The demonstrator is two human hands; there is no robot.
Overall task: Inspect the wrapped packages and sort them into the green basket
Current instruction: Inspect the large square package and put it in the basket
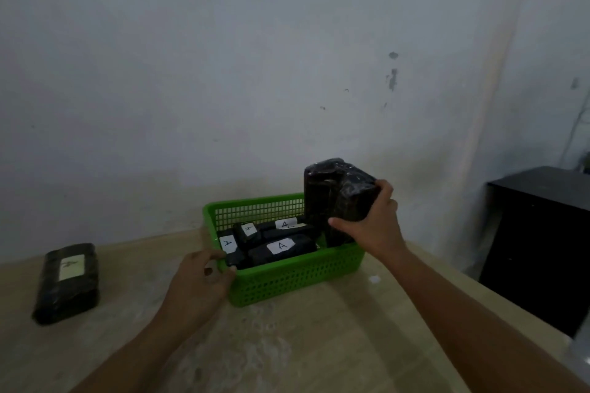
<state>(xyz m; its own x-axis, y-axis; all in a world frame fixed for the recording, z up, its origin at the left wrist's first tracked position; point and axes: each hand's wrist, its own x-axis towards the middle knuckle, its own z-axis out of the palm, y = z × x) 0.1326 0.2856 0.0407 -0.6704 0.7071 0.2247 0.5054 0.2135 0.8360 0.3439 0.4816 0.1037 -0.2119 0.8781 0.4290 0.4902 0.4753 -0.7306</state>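
Note:
A green plastic basket [297, 277] stands on the table ahead of me. Several black wrapped packages with white "A" labels [281, 247] lie inside it. My right hand [370, 226] grips a large black wrapped package [335, 195], held upright over the basket's right end, its lower edge down inside. My left hand [199, 277] holds the basket's front-left rim with curled fingers. One more black package with a label [68, 281] lies flat on the table at the far left.
The light wooden table [303, 344] runs up to a pale wall. A black cabinet [539, 249] stands to the right, beyond the table's edge.

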